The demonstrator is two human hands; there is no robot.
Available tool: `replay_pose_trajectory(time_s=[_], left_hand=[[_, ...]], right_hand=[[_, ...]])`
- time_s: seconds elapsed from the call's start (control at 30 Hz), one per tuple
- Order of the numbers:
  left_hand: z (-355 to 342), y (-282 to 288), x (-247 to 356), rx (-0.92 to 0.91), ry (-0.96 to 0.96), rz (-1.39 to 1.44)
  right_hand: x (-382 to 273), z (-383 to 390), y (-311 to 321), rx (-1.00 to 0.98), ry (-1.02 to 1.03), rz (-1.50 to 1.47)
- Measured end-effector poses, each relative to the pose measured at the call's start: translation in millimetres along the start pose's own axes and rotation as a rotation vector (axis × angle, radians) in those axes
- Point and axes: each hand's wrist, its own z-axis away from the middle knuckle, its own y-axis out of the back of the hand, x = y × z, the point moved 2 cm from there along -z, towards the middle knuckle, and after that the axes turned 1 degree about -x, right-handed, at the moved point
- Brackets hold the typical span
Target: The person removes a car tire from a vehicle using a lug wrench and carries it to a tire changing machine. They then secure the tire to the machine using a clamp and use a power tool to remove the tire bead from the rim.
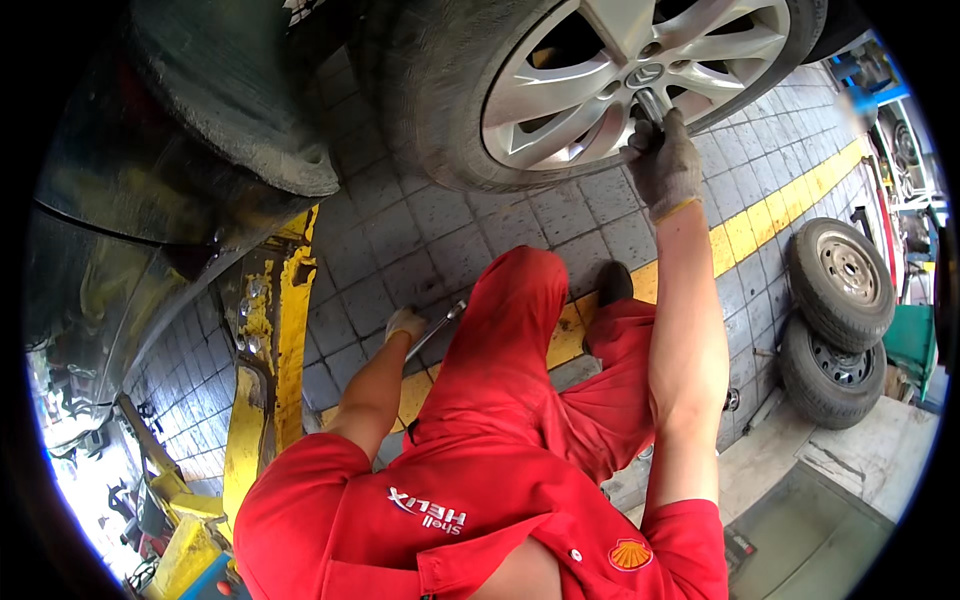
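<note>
Right hand [667,168]: grip closed around socket [651,106], near centre of wheel [560,90], toward lower edge. Best held square to wheel. Left hand [404,324] beside wrench [440,329]; cannot tell whether grasping.

Silver wheel [645,74], dark grey tyre [428,105]

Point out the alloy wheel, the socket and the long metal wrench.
Alloy wheel [645,75]: head view, on its centre cap.
Socket [650,106]: head view, on its barrel.
Wrench [434,335]: head view, on its shaft.
</note>
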Motion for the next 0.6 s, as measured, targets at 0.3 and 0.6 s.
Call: replay_pose_trajectory(time_s=[0.3,0.6], left_hand=[[-20,-13,-25,-0.013,0.011,-0.013],[-20,-26,-12,-0.030,0.000,-0.004]], right_hand=[[3,14,-24,0.109,0.159,-0.083],[-10,25,-10,0.243,0.469,0.696]])
